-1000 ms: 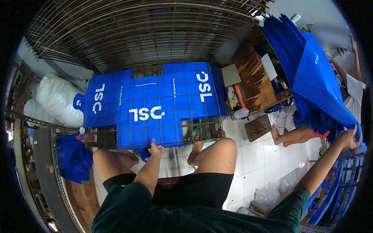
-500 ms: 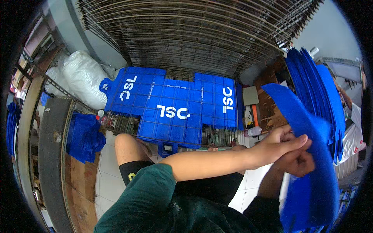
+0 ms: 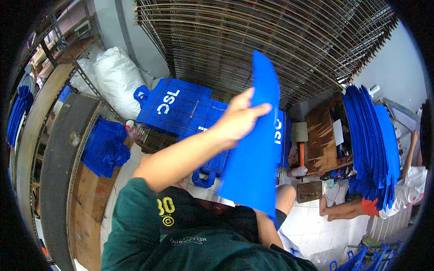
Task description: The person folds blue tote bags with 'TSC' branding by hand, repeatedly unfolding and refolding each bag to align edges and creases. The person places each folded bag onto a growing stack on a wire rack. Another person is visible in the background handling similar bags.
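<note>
My left hand is closed on the edge of a plain blue fabric sheet, thumb on the near side. The sheet is held up on edge over my lap, slightly blurred. My right forearm runs up behind its lower end, and the sheet hides my right hand. Beyond my left arm, flat blue bag pieces with white print lie on a wire rack. A blue handle loop sticks out at the rack's near edge. The sheet and my arm cover part of the printed pieces.
Wire racks are stacked tilted above the far side. A thick blue fabric stack hangs at the right, beside another person. At the left are a crumpled blue fabric heap, a white plastic sack and a metal-framed shelf.
The blue sheet has come away from the stack at the right and moved left, over my lap before the rack. My left hand moved with it; my right hand went out of sight behind it.
</note>
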### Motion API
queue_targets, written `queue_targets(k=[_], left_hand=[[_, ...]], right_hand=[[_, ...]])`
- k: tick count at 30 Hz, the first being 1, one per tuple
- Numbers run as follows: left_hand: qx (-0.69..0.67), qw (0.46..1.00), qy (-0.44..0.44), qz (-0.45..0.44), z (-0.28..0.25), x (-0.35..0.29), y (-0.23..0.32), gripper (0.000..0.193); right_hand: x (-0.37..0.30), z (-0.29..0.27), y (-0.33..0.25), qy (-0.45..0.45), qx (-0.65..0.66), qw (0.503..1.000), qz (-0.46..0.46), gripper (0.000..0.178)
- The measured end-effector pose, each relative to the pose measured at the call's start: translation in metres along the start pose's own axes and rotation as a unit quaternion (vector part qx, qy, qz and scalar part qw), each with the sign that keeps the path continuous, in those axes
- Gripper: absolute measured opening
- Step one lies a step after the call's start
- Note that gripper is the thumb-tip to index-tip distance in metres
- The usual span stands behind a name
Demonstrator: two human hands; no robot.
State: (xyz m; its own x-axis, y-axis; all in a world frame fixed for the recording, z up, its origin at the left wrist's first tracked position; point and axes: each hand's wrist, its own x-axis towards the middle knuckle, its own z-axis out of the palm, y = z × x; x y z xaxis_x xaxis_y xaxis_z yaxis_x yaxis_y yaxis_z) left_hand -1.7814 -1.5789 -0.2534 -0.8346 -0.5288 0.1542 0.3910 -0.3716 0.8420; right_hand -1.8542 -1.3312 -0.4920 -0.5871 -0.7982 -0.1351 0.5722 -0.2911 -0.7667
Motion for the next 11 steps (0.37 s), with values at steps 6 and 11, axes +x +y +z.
queue_targets(k=[6, 11], left_hand=[[0.094, 0.992, 0.083, -0.027, -0.116, -0.050, 0.014, 0.042], [0.151, 0.980, 0.086, -0.097, -0.222, -0.077, 0.012, 0.059]], right_hand=[[0.032, -0.023, -0.009, 0.003, 0.177, 0.964, 0.196, 0.053], [0.059, 0.012, -0.019, -0.101, -0.107, 0.967, 0.210, 0.068]])
